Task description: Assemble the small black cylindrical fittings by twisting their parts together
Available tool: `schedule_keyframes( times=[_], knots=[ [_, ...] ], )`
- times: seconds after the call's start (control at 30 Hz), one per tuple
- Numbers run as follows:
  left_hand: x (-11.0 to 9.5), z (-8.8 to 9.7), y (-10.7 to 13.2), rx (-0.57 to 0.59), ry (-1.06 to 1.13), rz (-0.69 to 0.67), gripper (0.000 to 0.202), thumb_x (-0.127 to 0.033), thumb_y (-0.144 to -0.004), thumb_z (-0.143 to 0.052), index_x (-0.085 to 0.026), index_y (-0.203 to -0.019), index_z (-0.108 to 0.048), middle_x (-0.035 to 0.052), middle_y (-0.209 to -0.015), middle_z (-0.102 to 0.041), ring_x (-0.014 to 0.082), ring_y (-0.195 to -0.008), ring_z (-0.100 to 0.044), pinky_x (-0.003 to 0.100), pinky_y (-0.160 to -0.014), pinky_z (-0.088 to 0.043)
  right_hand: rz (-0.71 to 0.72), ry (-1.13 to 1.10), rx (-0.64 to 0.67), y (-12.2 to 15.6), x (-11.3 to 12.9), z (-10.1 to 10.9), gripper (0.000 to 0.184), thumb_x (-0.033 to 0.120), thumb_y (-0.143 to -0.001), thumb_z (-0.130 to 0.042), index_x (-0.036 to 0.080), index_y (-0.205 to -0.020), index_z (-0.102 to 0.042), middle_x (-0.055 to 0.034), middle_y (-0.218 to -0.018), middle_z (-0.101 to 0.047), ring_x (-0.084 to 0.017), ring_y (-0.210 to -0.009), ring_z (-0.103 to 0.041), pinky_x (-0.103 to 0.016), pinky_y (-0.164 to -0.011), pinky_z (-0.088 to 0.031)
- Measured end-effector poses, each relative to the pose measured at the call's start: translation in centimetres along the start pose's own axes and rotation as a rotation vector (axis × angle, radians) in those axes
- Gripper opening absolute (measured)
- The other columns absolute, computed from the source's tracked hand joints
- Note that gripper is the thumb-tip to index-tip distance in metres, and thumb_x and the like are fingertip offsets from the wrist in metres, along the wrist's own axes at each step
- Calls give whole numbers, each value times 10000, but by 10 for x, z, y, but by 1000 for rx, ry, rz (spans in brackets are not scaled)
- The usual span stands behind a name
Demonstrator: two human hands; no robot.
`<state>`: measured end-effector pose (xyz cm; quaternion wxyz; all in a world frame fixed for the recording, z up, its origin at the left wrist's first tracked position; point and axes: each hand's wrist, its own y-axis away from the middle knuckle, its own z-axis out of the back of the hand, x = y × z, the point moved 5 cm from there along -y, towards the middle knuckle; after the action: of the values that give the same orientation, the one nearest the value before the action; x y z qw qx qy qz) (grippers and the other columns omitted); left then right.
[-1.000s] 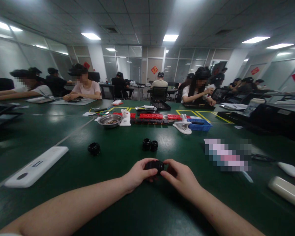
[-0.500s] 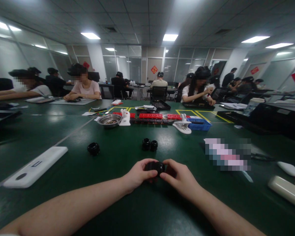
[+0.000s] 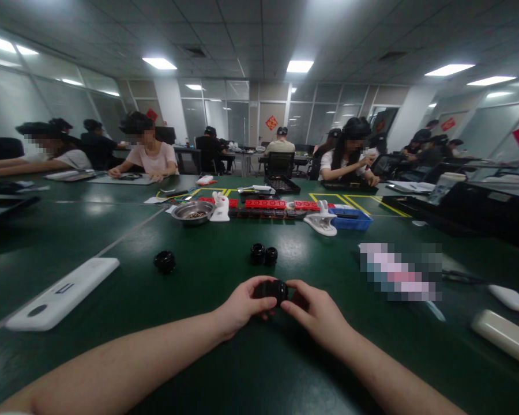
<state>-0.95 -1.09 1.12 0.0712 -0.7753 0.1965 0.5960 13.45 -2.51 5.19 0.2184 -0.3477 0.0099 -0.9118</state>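
A glossy black round part [image 3: 277, 291], its exact kind unclear, is between my hands just above the green table. My left hand [image 3: 246, 302] is closed around its left side, thumb in front and fingers behind. From the other side, the thumb and curled fingers of my right hand [image 3: 313, 305] grip its right end. Beyond my hands stand two similar black round parts, a taller one [image 3: 257, 253] and a smaller one [image 3: 271, 256], side by side. Another black ridged ring-like part [image 3: 164, 261] lies farther left by itself.
A metal bowl [image 3: 179, 215] with small pieces, white clamps [image 3: 322, 222], red blocks [image 3: 264, 204] and a blue tray [image 3: 354, 222] line the middle. A white power bank-like slab [image 3: 69, 297] lies left; a beige one [image 3: 506, 337] lies right. Co-workers sit across the table.
The black part has turned or shifted slightly left between my fingers. Both hands stay almost in place. Across the table, a co-worker at the left has moved their hands apart.
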Motion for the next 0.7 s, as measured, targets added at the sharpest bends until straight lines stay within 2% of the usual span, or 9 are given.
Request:
schedule_keyframes(
  times=[0.2,0.33,0.47,0.57,0.7],
  knots=[
    [2,-2,-1,133,23,15,623,-505,-580,-724,-123,-1033,-534,74,-866,-606,97,-501,-574,204,-479,-410,172,-26,13,5,8,2,461,198,-777,-535,219,-1228,-439,-33,-843,-635,-174,-736,-589,-294,-678,-460],
    [1,1,-1,83,34,12,606,-429,-578,-753,-136,-1057,-526,71,-908,-599,99,-538,-578,220,-517,-428,61,1,4,4,5,3,501,273,-766,-560,195,-1237,-408,-21,-772,-621,-175,-669,-579,-295,-619,-456],
    [1,0,0,42,7,6,603,-330,-550,-789,-151,-1058,-518,58,-902,-599,112,-587,-584,220,-529,-430,-37,18,-20,1,0,3,300,326,-783,-551,175,-1042,-532,-9,-683,-598,-161,-603,-553,-262,-548,-423],
    [1,-2,0,69,-13,0,628,-344,-522,-802,-143,-1046,-521,49,-864,-603,116,-590,-585,219,-530,-431,19,4,4,1,4,3,237,309,-793,-550,182,-993,-560,-13,-701,-606,-157,-623,-557,-253,-562,-424],
    [1,-4,-1,146,5,21,635,-509,-575,-727,-121,-1033,-522,60,-829,-606,106,-505,-577,218,-485,-418,168,-8,37,5,11,3,406,221,-787,-547,215,-1185,-469,-29,-831,-632,-165,-710,-577,-275,-654,-445]
  ],
)
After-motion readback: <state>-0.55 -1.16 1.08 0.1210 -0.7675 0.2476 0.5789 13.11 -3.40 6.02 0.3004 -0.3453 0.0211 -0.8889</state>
